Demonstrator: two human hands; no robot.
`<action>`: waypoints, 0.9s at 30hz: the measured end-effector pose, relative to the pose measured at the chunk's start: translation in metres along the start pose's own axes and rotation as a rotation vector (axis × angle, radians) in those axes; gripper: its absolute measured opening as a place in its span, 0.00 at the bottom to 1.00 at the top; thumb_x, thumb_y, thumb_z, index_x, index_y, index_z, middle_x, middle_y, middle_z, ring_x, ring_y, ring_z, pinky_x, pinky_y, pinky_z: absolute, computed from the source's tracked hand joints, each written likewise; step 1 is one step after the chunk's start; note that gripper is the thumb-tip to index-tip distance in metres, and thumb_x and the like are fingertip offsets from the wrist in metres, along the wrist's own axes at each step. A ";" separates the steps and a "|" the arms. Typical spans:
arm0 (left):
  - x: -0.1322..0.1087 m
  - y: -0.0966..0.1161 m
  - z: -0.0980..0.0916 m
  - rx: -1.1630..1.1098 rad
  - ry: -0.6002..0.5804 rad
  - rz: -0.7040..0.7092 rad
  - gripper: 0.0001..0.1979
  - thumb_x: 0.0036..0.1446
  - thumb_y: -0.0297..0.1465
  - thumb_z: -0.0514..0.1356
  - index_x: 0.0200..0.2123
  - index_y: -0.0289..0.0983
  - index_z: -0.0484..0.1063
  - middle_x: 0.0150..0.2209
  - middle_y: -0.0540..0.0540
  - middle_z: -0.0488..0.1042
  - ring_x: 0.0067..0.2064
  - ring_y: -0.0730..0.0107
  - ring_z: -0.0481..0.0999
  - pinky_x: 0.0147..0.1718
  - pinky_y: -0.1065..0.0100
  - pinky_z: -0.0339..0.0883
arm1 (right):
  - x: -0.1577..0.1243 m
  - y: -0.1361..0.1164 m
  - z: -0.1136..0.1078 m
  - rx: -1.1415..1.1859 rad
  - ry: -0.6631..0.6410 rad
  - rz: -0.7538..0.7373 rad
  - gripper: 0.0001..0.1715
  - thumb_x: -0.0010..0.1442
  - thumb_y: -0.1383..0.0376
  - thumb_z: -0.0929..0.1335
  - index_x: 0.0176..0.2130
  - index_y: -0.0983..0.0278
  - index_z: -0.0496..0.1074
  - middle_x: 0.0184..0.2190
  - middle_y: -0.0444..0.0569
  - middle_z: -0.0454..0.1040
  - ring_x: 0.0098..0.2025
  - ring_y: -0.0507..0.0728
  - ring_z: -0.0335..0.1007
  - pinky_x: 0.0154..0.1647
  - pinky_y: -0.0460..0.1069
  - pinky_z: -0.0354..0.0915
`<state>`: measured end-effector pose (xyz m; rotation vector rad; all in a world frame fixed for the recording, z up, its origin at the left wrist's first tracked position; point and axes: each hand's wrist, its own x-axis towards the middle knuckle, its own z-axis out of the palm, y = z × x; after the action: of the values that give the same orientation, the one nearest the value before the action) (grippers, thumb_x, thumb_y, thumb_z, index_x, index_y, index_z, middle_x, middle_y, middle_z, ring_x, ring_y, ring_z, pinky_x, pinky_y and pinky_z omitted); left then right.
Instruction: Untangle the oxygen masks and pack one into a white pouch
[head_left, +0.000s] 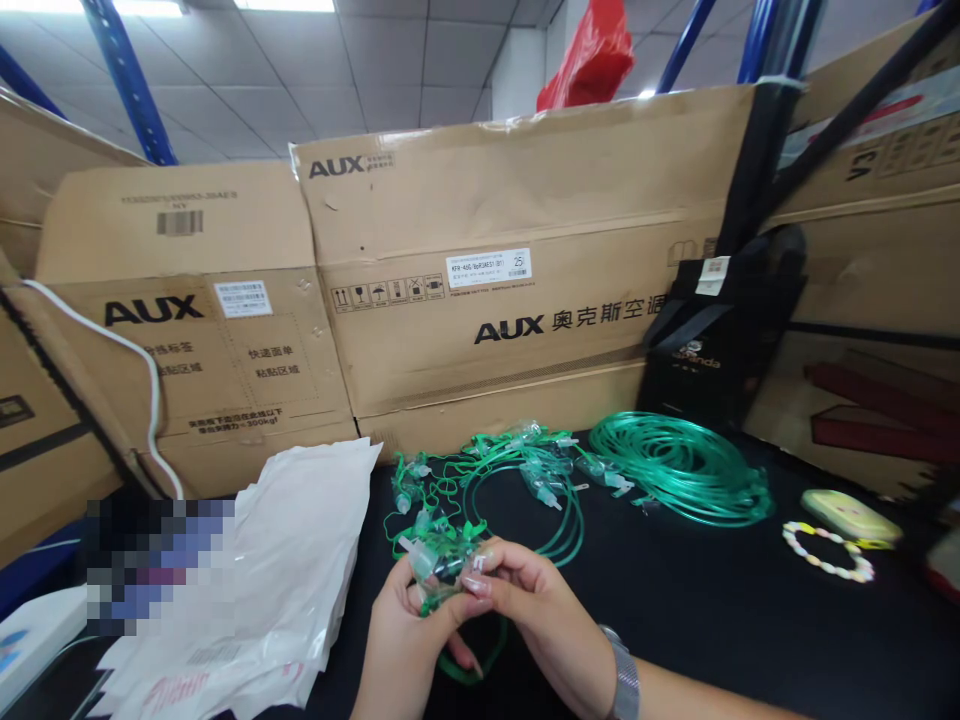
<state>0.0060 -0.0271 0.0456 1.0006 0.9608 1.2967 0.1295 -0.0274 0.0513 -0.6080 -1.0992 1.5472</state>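
At the far left, a white cable (154, 385) hung in front of an AUX carton (180, 410), and a stack of white plastic bags (281, 560) lay on the black surface (675, 610). To its right, near the front, the left hand (411, 620) was curled around a clear oxygen mask (427, 560) with green fittings, its thumb reaching across toward the other hand. The right hand (529, 600), a mesh-band watch (625, 680) on its wrist, pinched the mask's right side between thumb and fingertips; the exact part was hidden. A green strand looped below both hands. Just behind them lay a tangle of similar masks (540, 482) with green straps and tubing. Farther right came a coil of green tubing (679, 472), a black bag (709, 345) behind it, then a pastel bead bracelet (821, 572) beside a pale yellow case (847, 513).
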 end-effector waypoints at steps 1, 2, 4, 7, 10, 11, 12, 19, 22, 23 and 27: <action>0.000 -0.002 0.001 -0.008 -0.003 0.009 0.19 0.33 0.29 0.70 0.30 0.33 0.68 0.20 0.53 0.76 0.11 0.78 0.68 0.10 0.76 0.64 | -0.001 0.001 0.001 0.049 0.000 0.025 0.09 0.48 0.63 0.72 0.27 0.65 0.69 0.24 0.41 0.68 0.26 0.48 0.61 0.28 0.43 0.59; 0.000 -0.005 0.002 -0.021 -0.010 0.020 0.20 0.33 0.30 0.70 0.31 0.33 0.68 0.21 0.52 0.76 0.14 0.75 0.71 0.14 0.74 0.67 | -0.001 0.000 0.001 0.089 0.000 0.047 0.10 0.49 0.62 0.72 0.28 0.64 0.68 0.24 0.41 0.68 0.25 0.48 0.60 0.25 0.43 0.58; 0.004 -0.009 0.000 -0.044 -0.025 0.041 0.21 0.33 0.33 0.70 0.33 0.34 0.69 0.23 0.49 0.77 0.20 0.70 0.75 0.20 0.71 0.70 | 0.000 -0.003 0.000 0.108 0.016 0.058 0.11 0.49 0.61 0.71 0.28 0.64 0.67 0.25 0.40 0.68 0.24 0.48 0.60 0.24 0.43 0.57; 0.018 -0.009 -0.012 -0.041 0.035 -0.005 0.23 0.39 0.46 0.64 0.32 0.33 0.70 0.26 0.44 0.78 0.27 0.64 0.76 0.23 0.69 0.67 | 0.006 -0.013 -0.008 -0.008 0.022 0.019 0.12 0.49 0.61 0.72 0.28 0.65 0.67 0.25 0.41 0.70 0.29 0.49 0.64 0.33 0.44 0.59; 0.031 -0.001 -0.024 -0.041 0.103 -0.096 0.25 0.38 0.52 0.61 0.31 0.35 0.70 0.31 0.42 0.77 0.32 0.60 0.76 0.27 0.65 0.67 | 0.012 -0.023 -0.018 -0.172 -0.179 0.097 0.13 0.48 0.61 0.72 0.28 0.65 0.66 0.24 0.41 0.70 0.30 0.49 0.66 0.35 0.45 0.59; 0.032 0.002 -0.026 -0.048 0.072 -0.095 0.25 0.40 0.52 0.60 0.33 0.36 0.70 0.34 0.41 0.77 0.35 0.59 0.75 0.29 0.64 0.67 | 0.013 -0.024 -0.020 -0.232 -0.264 0.139 0.13 0.48 0.60 0.72 0.28 0.65 0.66 0.24 0.42 0.70 0.29 0.49 0.66 0.34 0.45 0.60; 0.032 0.004 -0.027 -0.047 -0.001 -0.116 0.25 0.41 0.52 0.59 0.34 0.36 0.70 0.35 0.41 0.76 0.36 0.59 0.74 0.30 0.64 0.67 | 0.013 -0.025 -0.022 -0.288 -0.338 0.172 0.14 0.48 0.60 0.72 0.27 0.65 0.66 0.24 0.42 0.70 0.29 0.49 0.66 0.33 0.46 0.60; 0.010 0.005 -0.017 0.164 -0.295 -0.093 0.17 0.42 0.43 0.64 0.19 0.35 0.66 0.17 0.56 0.62 0.21 0.77 0.59 0.20 0.75 0.50 | 0.010 -0.023 -0.024 -0.514 -0.468 0.195 0.12 0.51 0.59 0.69 0.27 0.65 0.66 0.24 0.40 0.66 0.27 0.48 0.64 0.32 0.46 0.61; 0.007 0.005 -0.016 0.159 -0.323 -0.141 0.18 0.43 0.45 0.63 0.20 0.34 0.69 0.18 0.54 0.62 0.21 0.77 0.58 0.20 0.75 0.49 | 0.011 -0.022 -0.025 -0.490 -0.452 0.216 0.13 0.50 0.59 0.70 0.27 0.65 0.65 0.25 0.40 0.66 0.27 0.48 0.63 0.32 0.45 0.60; 0.007 0.006 -0.016 0.159 -0.313 -0.150 0.18 0.43 0.44 0.63 0.20 0.33 0.70 0.18 0.53 0.63 0.21 0.76 0.59 0.20 0.75 0.50 | 0.012 -0.021 -0.025 -0.463 -0.449 0.223 0.13 0.50 0.59 0.70 0.27 0.65 0.65 0.25 0.40 0.67 0.28 0.48 0.63 0.33 0.46 0.60; 0.007 0.008 -0.017 0.088 -0.250 -0.164 0.16 0.43 0.42 0.64 0.21 0.34 0.70 0.20 0.52 0.65 0.23 0.75 0.61 0.24 0.74 0.54 | 0.014 -0.016 -0.026 -0.368 -0.378 0.167 0.14 0.49 0.59 0.71 0.29 0.65 0.64 0.26 0.40 0.66 0.30 0.48 0.63 0.35 0.46 0.60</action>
<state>-0.0127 -0.0188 0.0485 1.0991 0.8926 0.9744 0.1553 -0.0061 0.0564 -0.6825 -1.6799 1.6570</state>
